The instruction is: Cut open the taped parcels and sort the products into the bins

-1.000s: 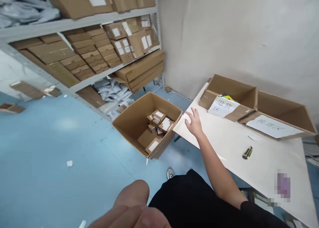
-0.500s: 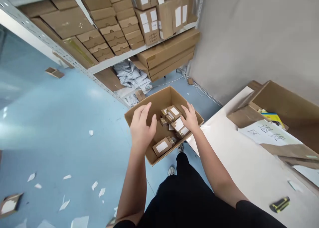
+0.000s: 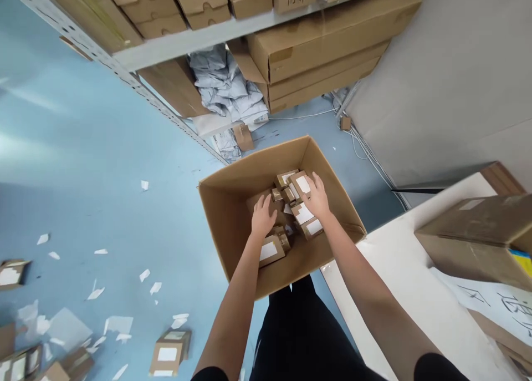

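A large open cardboard box stands in front of me, and both hands reach down inside it. Several small brown cartons with white labels lie at its bottom. My left hand is over the middle of the box, fingers apart and holding nothing, just above a labelled carton. My right hand is spread at the cluster on the right, its fingers over a small carton; whether they touch it I cannot tell. Another labelled carton sits below that hand.
A metal shelf with long cartons and grey plastic mailers rises ahead. At the right a white table bears an open box. Paper scraps and small boxes litter the blue floor at left.
Both hands have gone from above the box's rim down into it, toward the small cartons. My view has tilted downward, so the box looks larger and the shelf sits higher.
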Demonstrator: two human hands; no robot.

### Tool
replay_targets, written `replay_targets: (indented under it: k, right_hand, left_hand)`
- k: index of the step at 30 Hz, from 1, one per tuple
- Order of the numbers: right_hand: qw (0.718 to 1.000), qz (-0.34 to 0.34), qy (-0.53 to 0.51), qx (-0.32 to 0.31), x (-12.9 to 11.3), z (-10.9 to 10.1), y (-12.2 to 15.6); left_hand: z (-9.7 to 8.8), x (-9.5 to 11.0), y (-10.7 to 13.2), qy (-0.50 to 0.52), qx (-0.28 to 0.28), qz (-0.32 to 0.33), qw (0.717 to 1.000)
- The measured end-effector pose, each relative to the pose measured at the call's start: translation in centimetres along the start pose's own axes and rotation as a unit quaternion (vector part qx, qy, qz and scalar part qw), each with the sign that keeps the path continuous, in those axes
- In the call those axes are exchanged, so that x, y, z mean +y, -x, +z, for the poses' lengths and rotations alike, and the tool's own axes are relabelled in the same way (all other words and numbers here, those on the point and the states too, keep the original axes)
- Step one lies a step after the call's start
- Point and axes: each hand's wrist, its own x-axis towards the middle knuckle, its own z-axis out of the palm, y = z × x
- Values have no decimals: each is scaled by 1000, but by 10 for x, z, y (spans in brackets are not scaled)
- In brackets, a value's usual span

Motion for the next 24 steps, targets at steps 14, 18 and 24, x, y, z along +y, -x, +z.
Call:
replay_targets:
  k: [14,18,24]
  right_hand:
    - [963,126,69,-229,233,205,-44]
    - [955,161,79,-237,267,232,-53]
    - [961,180,20,-207,309,258,-48]
  left_hand:
    - [288,-15,-183,-88,-239,-2,967]
    - [346,-19,-216,-100,-213,-1,972]
    - [370,-51,-217,-85,-166,7,982]
